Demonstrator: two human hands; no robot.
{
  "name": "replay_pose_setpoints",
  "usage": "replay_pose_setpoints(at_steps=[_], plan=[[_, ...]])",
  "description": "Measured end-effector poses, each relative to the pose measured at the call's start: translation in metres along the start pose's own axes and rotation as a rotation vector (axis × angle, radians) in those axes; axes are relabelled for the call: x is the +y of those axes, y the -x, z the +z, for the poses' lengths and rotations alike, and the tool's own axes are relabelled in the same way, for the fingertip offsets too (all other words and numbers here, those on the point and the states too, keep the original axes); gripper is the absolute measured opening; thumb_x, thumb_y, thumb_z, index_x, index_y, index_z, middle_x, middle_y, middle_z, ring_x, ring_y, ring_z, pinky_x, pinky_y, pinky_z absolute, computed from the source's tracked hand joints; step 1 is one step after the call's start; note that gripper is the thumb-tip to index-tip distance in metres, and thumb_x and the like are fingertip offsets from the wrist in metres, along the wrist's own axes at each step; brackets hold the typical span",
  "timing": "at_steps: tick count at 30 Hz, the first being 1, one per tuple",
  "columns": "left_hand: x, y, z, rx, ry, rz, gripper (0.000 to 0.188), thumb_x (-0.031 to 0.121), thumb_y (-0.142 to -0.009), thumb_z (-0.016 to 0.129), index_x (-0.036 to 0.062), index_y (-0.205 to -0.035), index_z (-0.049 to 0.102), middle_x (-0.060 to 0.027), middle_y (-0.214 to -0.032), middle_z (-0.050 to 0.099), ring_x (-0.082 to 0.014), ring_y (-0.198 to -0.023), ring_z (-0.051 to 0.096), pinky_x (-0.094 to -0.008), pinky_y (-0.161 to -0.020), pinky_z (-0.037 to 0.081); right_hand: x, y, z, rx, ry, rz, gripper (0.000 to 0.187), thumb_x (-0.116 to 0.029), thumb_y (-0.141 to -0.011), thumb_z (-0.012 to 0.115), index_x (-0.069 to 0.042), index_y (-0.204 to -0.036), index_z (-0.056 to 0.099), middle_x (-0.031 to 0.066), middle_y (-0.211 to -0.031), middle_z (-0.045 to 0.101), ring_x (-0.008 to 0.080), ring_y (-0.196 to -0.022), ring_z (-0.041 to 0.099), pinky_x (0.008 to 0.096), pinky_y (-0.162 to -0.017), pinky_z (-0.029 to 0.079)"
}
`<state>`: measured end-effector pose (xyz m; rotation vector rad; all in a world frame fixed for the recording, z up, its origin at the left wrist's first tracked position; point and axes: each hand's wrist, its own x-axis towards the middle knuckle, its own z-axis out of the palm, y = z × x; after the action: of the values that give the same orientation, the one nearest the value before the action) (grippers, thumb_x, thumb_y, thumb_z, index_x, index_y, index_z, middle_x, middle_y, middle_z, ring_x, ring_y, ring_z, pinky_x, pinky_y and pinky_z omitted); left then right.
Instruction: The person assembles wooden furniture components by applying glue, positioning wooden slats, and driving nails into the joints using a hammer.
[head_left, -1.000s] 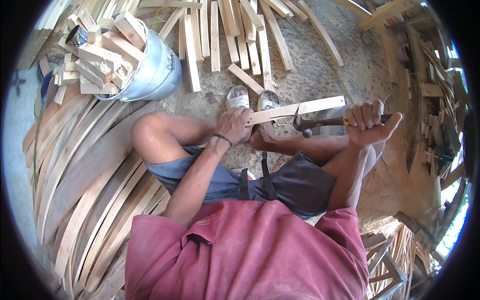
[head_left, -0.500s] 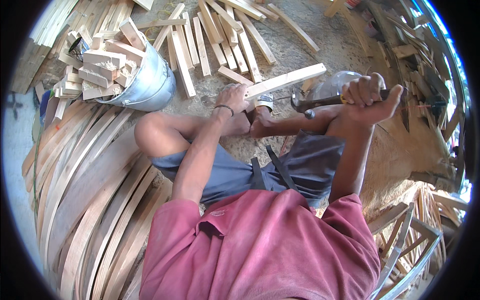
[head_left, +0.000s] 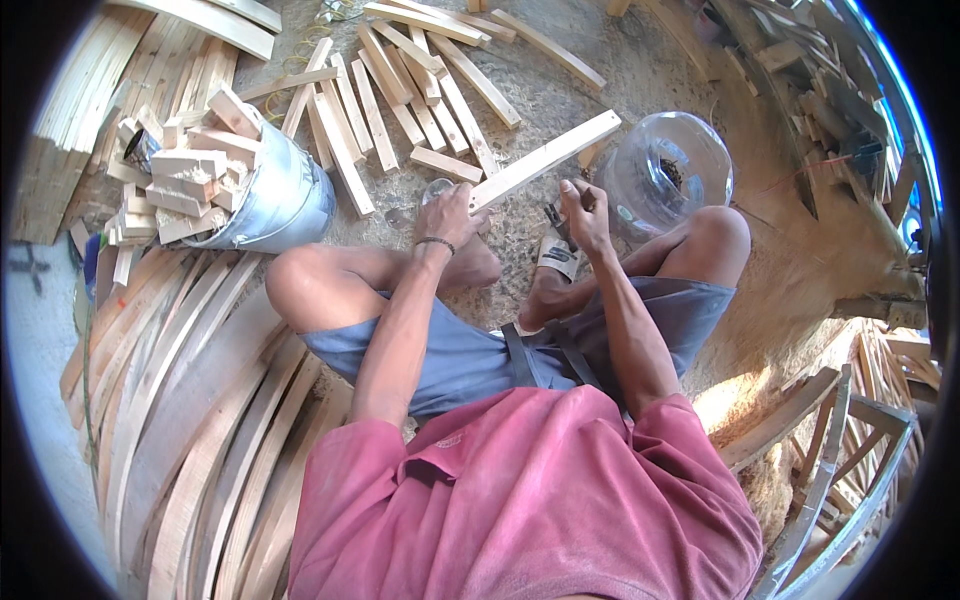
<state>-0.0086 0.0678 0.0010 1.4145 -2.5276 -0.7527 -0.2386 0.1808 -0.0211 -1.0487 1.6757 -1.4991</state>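
My left hand [head_left: 448, 216], with a dark bracelet at the wrist, grips the near end of a pale wooden strip [head_left: 545, 157]. The strip slants up to the right over the floor, with small dark marks near its ends. My right hand [head_left: 587, 215] is closed just right of the strip's near end, above my sandalled foot [head_left: 556, 258]. It is shut on a hammer [head_left: 553, 214], of which only a small dark part shows beside the fingers; the rest is hidden.
Beyond my right knee stands a clear plastic container [head_left: 668, 165] with small dark pieces inside. A metal bucket [head_left: 290, 195] heaped with wood blocks is at the left. Loose strips [head_left: 370, 115] lie ahead; long boards [head_left: 190, 400] lie at lower left. A frame [head_left: 850, 480] stands at lower right.
My right hand has come down and left from its raised position, bringing the hammer close to the strip's near end. The left hand still holds the strip. My right knee has moved outward.
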Motion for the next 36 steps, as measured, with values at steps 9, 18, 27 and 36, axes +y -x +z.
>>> replay_pose_setpoints(at_steps=[9, 18, 27, 36], plan=[[0.012, -0.004, -0.007, -0.059, -0.005, -0.042, 0.032, 0.031, -0.082, 0.075, 0.0092, -0.103, 0.063, -0.0154, -0.104, 0.072, -0.0386, -0.097, 0.068, -0.0495, -0.083, 0.054, 0.064, -0.008, -0.022, 0.030, 0.034, 0.290, 0.038, -0.030, -0.099, 0.064, 0.003, -0.080, 0.063, -0.0062, -0.070, 0.052, 0.0059, -0.067, 0.044, 0.0275, -0.057, 0.037], [-0.018, -0.002, -0.012, -0.001, 0.247, -0.111, 0.049, 0.040, -0.084, 0.076, 0.0052, -0.117, 0.066, -0.0189, -0.098, 0.073, -0.0351, -0.090, 0.072, -0.0435, -0.078, 0.055, 0.063, -0.010, -0.017, 0.154, 0.777, 0.122, 0.060, -0.029, -0.085, 0.073, 0.002, -0.131, 0.051, 0.0258, -0.113, 0.063, 0.0421, -0.108, 0.061, 0.0461, -0.095, 0.049], [-0.030, 0.018, -0.054, -0.064, 1.049, -0.154, 0.059, 0.058, -0.094, 0.063, 0.0006, -0.107, 0.067, 0.0017, -0.075, 0.059, -0.0051, -0.064, 0.055, -0.0228, -0.056, 0.046, -0.054, -0.007, 0.021, -0.301, 0.390, -0.057, 0.061, -0.034, -0.088, 0.072, 0.002, -0.134, 0.053, 0.0245, -0.124, 0.064, 0.0360, -0.118, 0.061, 0.0441, -0.101, 0.047], [-0.035, 0.042, -0.029, -0.192, 1.137, -0.084, 0.049, 0.041, -0.103, 0.058, -0.0023, -0.126, 0.059, -0.0071, -0.105, 0.068, -0.0127, -0.094, 0.062, -0.0300, -0.085, 0.050, -0.063, 0.018, 0.063, -0.821, 0.734, 0.085, 0.041, -0.031, -0.079, 0.071, 0.000, -0.104, 0.065, 0.0237, -0.087, 0.071, 0.0412, -0.087, 0.070, 0.0502, -0.080, 0.055]])
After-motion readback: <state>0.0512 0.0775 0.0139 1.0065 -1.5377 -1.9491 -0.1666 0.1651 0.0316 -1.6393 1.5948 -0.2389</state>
